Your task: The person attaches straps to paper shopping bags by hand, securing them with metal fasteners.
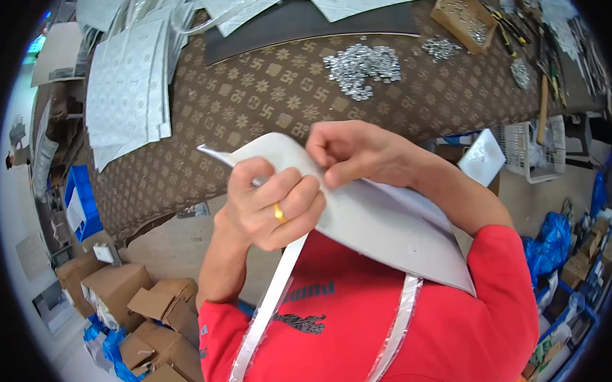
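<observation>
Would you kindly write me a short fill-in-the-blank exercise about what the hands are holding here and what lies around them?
1. The left hand wears a ____ ring on one finger.
2. It and the right hand both grip a bent pale sheet in front of a ____ shirt.
3. The pile of small silvery pieces lies on a ____ patterned table cover.
Missing words: gold; red; brown.

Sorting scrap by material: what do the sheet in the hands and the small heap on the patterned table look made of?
The sheet: thin, pale grey, matt; it curves between left hand and right hand, so plastic or thin metal, unclear which. The heap: small silvery pieces that glint, probably metal.
</observation>
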